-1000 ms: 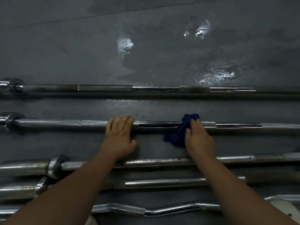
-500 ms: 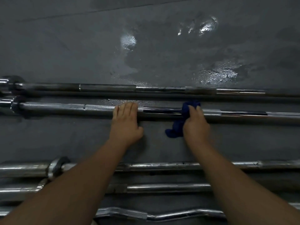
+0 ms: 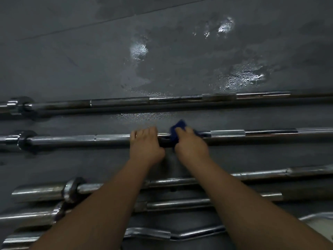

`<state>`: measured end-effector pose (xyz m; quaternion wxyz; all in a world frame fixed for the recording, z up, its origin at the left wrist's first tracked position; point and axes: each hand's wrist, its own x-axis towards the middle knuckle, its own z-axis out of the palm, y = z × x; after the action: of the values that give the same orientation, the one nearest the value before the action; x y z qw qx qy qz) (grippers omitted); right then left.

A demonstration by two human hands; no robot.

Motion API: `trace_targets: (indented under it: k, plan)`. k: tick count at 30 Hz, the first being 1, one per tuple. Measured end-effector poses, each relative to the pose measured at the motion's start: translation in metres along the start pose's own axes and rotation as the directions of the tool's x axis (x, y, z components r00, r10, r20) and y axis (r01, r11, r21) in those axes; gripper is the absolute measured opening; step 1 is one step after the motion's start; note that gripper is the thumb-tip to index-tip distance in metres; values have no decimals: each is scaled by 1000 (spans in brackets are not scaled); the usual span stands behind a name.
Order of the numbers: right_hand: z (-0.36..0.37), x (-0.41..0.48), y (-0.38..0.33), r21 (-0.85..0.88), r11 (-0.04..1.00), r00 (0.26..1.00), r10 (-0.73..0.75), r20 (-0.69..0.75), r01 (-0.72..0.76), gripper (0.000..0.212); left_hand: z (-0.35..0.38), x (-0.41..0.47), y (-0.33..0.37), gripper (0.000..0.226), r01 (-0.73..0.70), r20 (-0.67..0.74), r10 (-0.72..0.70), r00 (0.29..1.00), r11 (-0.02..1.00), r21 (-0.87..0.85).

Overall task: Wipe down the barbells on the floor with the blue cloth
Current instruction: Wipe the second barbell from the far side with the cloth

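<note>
The blue cloth (image 3: 177,129) is clutched in the right hand (image 3: 191,146) and pressed onto the barbell (image 3: 252,134) at its smooth middle. Just left of the cloth, the barbell is clasped by the left hand (image 3: 144,146), fingers curled over it. Beyond the barbell, a second bar (image 3: 117,102) is seen on the wet floor (image 3: 243,78); nearer than it, an EZ curl bar (image 3: 171,234).
</note>
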<state>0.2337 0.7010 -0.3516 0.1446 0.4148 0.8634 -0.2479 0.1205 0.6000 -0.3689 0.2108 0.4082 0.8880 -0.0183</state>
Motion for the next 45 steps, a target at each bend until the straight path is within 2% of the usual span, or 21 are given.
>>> trace_targets:
  k: [2,3,6,8,10,12,14,16,18,20,22,24,27,29,32,33,34,37,39,42,45]
  plan:
    - [9,-7,-16,-2,993,991,-121,56,122,48,5,-13,-4,68,-67,3,67,998,997,30]
    - [8,-8,-10,-3,991,990,-132,55,132,50,6,-20,-8,71,-101,-5,101,995,994,29]
    - [-5,-20,50,65,996,998,57,-20,-55,43,7,-38,-14,71,-158,-8,158,987,987,10]
    - [-15,-34,88,107,972,968,221,-115,-209,35,7,-48,-11,72,-133,-5,133,991,991,-5]
    - [-16,-41,92,98,959,950,279,-144,-266,32,4,-53,-2,73,-75,19,75,997,997,-31]
    - [-8,-46,62,101,980,981,181,-66,-174,34,-2,-53,8,75,-7,91,12,996,999,-46]
    - [8,-52,30,53,998,999,-18,31,16,42,-7,-52,14,71,19,151,-17,988,1000,-14]
    - [10,-55,24,24,996,993,-86,83,84,51,-7,-53,15,62,16,172,-18,985,1000,16]
    - [3,-54,42,72,997,995,13,94,-19,52,0,-60,13,63,17,181,-17,983,1000,-1]
    - [0,-55,60,125,977,985,169,34,-172,44,8,-65,13,71,5,165,1,986,999,-37]
    - [2,-57,48,145,971,981,194,-6,-191,38,10,-65,13,76,11,141,-2,990,998,-68]
    - [11,-60,17,164,985,998,44,45,-51,43,10,-62,13,79,16,144,-2,990,996,-91]
    - [26,-61,-6,120,981,975,-167,146,150,52,7,-61,10,87,1,178,18,984,995,-104]
    - [20,-57,14,87,988,986,-138,93,130,47,5,-61,6,87,-24,175,42,984,994,-103]
    - [11,-54,55,120,979,986,167,-21,-164,44,1,-62,5,84,-41,172,60,983,993,-115]
    - [11,-56,55,114,971,976,216,-40,-210,44,0,-62,7,84,-27,182,48,982,993,-116]
    - [11,-58,44,113,974,980,199,-24,-195,44,1,-62,7,84,-10,191,32,981,993,-114]
    - [24,-64,-4,129,990,993,-66,95,53,52,3,-61,7,79,-16,176,38,984,992,-124]
    - [24,-57,-5,98,988,987,-132,92,123,50,1,-56,3,76,-27,190,52,980,991,-135]
    - [11,-49,33,97,995,999,-16,52,11,43,4,-56,-6,71,-78,166,100,981,988,-133]
    - [8,-54,60,108,992,998,61,-29,-58,38,19,-68,-9,80,-135,67,143,987,985,-107]
